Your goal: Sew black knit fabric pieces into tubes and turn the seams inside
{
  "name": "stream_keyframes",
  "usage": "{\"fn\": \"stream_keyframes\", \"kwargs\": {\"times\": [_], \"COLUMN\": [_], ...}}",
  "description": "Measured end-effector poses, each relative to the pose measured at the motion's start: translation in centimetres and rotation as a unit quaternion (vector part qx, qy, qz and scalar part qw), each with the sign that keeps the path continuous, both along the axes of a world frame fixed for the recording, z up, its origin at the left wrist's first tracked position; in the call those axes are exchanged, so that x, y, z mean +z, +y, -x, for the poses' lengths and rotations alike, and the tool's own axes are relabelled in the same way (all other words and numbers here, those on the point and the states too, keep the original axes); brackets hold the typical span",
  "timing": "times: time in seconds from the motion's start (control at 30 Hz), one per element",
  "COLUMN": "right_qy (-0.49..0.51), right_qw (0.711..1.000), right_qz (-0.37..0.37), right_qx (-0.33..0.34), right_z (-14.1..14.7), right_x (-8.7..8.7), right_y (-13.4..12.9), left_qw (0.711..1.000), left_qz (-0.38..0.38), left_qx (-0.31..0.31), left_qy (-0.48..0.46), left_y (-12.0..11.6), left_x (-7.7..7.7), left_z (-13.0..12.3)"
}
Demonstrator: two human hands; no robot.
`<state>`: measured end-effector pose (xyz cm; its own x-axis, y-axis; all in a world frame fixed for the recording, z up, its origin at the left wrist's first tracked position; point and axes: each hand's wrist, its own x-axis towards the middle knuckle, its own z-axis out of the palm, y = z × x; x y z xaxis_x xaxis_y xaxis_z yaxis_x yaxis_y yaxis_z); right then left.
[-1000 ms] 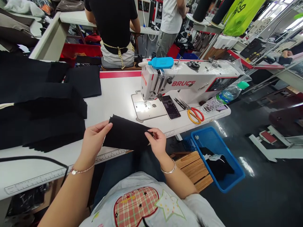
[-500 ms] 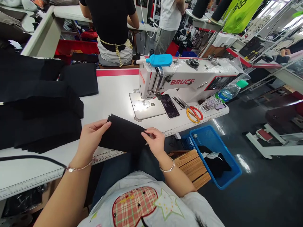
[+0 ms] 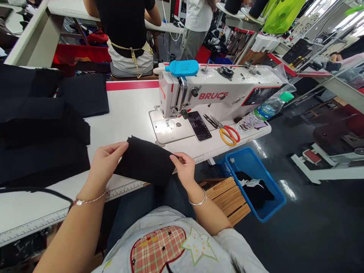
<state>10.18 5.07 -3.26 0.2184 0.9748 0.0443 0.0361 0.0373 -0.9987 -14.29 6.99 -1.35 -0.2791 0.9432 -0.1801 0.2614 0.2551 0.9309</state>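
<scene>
A piece of black fabric (image 3: 146, 161) is stretched between my two hands over the front edge of the white table (image 3: 127, 125). My left hand (image 3: 106, 163) pinches its upper left corner between thumb and fingers. At the right end, my right hand (image 3: 184, 167) is closed on the other corner. Behind the fabric stands a white sewing machine (image 3: 210, 91), its lamp lighting the metal needle plate (image 3: 167, 127). Stacks of black fabric pieces (image 3: 40, 140) lie on the table to the left of my left hand.
A phone (image 3: 200, 126), orange-handled scissors (image 3: 229, 135) and a water bottle (image 3: 263, 113) sit by the machine. Below right are a wooden stool (image 3: 229, 199) and a blue basket (image 3: 256, 182) holding dark cloth. A person in black (image 3: 122, 22) sits beyond the table.
The whole view has shifted a little, so the table and machine appear further left and slightly higher. Both hands keep their hold on the black fabric, which hangs almost the same way.
</scene>
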Motion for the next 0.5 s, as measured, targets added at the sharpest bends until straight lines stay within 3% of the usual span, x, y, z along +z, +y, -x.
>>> {"fn": "stream_keyframes", "kwargs": {"times": [0.1,0.2,0.37,0.5], "right_qy": [0.009,0.021,-0.003,-0.052], "right_qw": [1.000,0.999,0.997,0.996], "right_qz": [-0.009,-0.032,-0.072,-0.078], "right_qx": [0.016,0.029,0.019,0.006], "right_z": [-0.1,-0.1,-0.3,-0.6], "right_x": [-0.3,-0.6,-0.9,-0.8], "right_y": [0.1,0.1,-0.2,-0.1], "left_qw": [0.998,0.999,0.993,0.984], "left_qz": [0.029,0.033,0.066,0.063], "left_qx": [0.022,0.011,-0.070,-0.140], "left_qy": [-0.054,-0.036,0.075,0.092], "left_y": [0.3,0.9,3.2,5.1], "left_x": [0.9,2.5,4.0,3.5], "left_z": [-0.5,-1.1,-1.2,-1.9]}}
